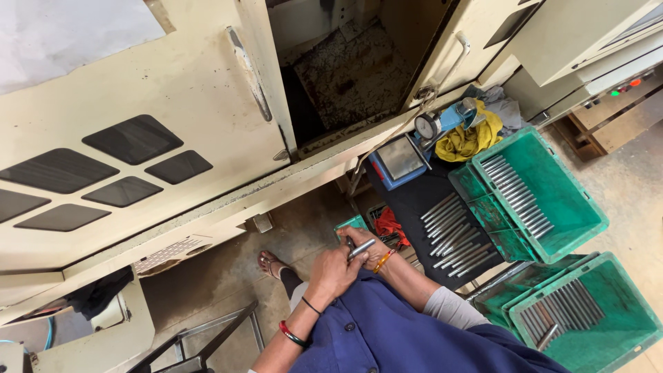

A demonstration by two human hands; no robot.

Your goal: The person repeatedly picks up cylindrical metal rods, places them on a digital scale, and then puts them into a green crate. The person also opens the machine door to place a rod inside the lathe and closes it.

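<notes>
Head view: left hand (333,273) and right hand (369,250) at lower centre, fingers pinching steel rod (361,249); inspection step likely; next calls for setting rod among rods on table (414,200)

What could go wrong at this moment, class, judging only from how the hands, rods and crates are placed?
1. The metal rod, pinched between the left hand and right hand above the floor, might slip and fall near the sandalled foot.
2. The loose rods on the black mat could roll off its edge.
</notes>
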